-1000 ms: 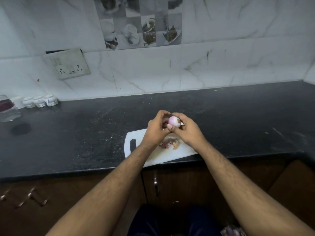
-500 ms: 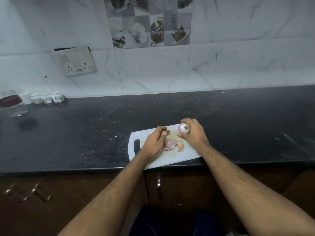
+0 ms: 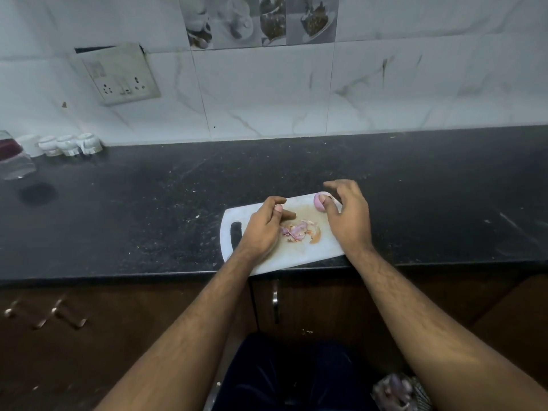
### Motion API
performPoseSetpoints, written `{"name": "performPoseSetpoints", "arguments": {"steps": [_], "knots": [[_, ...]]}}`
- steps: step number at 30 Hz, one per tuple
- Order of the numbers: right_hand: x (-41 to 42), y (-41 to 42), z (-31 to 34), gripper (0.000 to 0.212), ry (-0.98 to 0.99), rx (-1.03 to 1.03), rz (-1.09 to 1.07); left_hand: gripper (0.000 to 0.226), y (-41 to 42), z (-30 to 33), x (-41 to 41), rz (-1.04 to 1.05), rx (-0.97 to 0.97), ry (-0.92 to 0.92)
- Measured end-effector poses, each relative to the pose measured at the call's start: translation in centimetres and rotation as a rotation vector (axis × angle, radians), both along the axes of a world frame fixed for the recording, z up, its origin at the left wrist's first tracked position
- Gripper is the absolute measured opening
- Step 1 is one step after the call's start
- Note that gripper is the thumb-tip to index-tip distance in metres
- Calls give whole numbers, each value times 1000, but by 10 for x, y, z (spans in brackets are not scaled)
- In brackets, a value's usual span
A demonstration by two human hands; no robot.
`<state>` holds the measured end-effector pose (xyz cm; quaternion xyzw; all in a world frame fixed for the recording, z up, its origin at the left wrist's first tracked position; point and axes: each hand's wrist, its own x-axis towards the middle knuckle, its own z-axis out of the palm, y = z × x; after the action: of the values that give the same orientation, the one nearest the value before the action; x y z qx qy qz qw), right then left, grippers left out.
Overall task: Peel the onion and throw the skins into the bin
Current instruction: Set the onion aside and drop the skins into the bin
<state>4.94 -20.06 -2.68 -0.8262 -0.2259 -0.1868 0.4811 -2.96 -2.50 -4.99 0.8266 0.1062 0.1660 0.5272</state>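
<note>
I can read no text, label, brand or number anywhere in my view of the kitchen.

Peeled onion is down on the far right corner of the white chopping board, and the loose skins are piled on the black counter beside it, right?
Not quite. The head view shows the onion skins lying on the white chopping board itself, between the left hand and right hand, not on the black counter. The peeled onion is at the board's far right corner, as you say.
</note>
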Motion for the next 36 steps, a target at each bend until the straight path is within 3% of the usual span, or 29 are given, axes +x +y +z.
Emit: {"name": "performPoseSetpoints", "arguments": {"steps": [3,7,11,15,20,23,27,29,32,36], "knots": [[-25,-8,-4,18,40,-66,51,32,2,-2,0,18,-16,-43],[-46,-13,-9,60,238,-355,165,34,5,-4,2,42,-79,-83],[-50,10,-3,54,281,-479,218,36,6,1,3,8,-192,-67],[-46,39,-2,56,331,-408,357,43,9,6,2,4,-277,-59],[-28,35,0,43,321,-105,192,55,12,5,4,41,-355,-90],[-20,34,-5,42,364,-239,343,61,13,5,7,34,-383,-100],[-28,43,-14,52,269,-496,515,73,14,4,6,28,-429,-108],[-31,47,-14,36,176,-538,569,76,13,4,5,26,-457,-111],[-27,42,-16,12,63,-526,539,76,13,5,4,20,-452,-124],[-25,22,-3,16,223,-329,491,80,15,5,6,27,-448,-111]]}}
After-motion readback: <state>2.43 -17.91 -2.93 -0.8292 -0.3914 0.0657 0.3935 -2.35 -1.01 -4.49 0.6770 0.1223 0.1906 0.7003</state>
